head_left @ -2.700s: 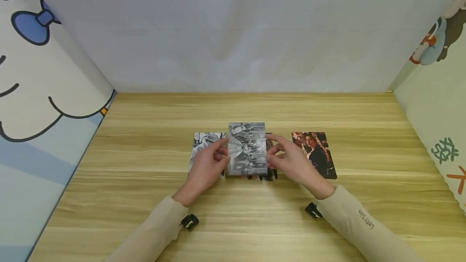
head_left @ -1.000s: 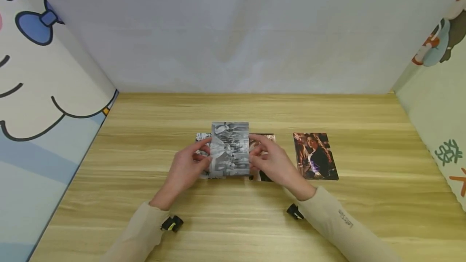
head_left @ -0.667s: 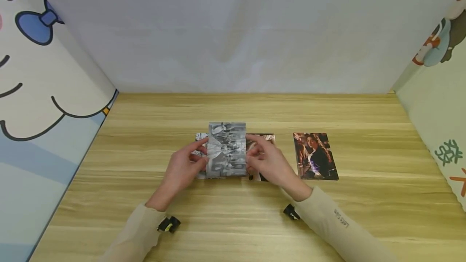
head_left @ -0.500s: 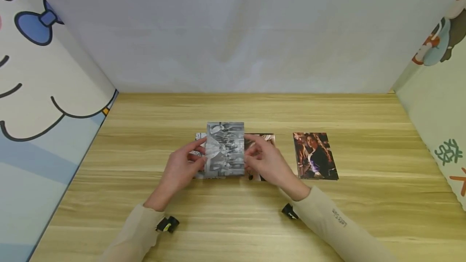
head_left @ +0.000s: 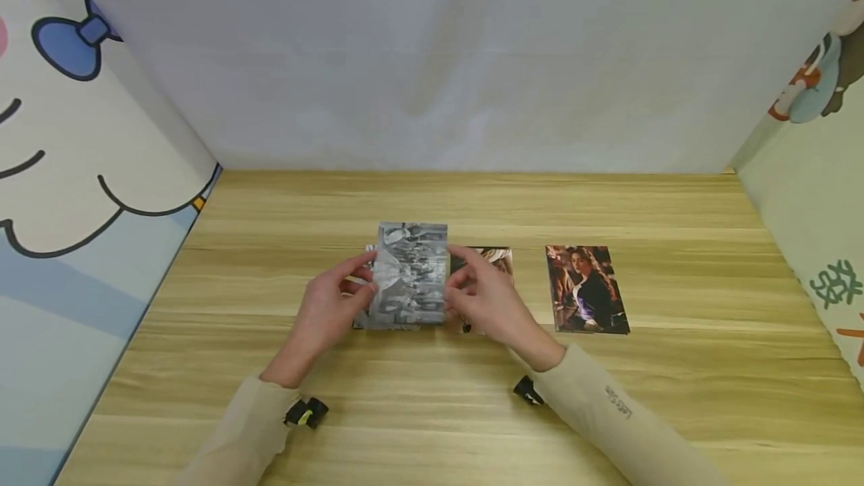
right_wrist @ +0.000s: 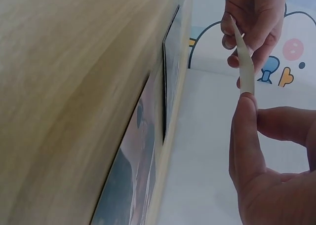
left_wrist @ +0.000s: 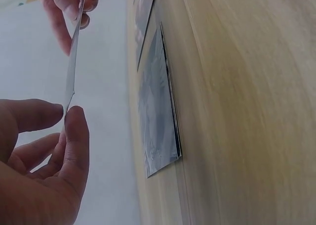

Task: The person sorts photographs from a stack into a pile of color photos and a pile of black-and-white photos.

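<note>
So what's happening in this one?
A person holds a black-and-white photo up off the wooden table, pinching its left edge with the left hand and its right edge with the right hand. Beneath it, flat on the table, lies a small stack of black-and-white photos. A second photo lies partly hidden behind the right hand, and a colour portrait photo lies apart to the right.

Beige long sleeves cover both arms, small lettering on the right one, black wrist-mounted devices at the cuffs.
</note>
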